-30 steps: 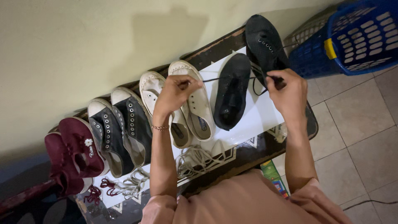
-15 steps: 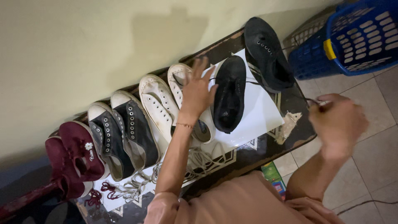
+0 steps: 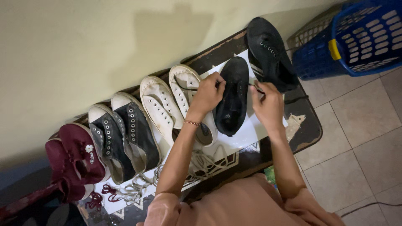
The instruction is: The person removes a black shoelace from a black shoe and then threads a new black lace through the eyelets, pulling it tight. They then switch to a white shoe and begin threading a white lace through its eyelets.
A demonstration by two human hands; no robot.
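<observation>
Eight shoes line a dark table [image 3: 307, 125] against a pale wall [image 3: 83, 46]; both hands' fingers pinch a black lace [image 3: 256, 87].

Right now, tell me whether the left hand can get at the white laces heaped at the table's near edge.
Probably yes: the left hand is pinching the black lace at the black shoe, but nothing lies between it and the white laces.

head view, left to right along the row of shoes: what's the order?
maroon shoes → dark grey shoes → white shoes → left hand → black shoe → right hand → second black shoe → blue basket
</observation>
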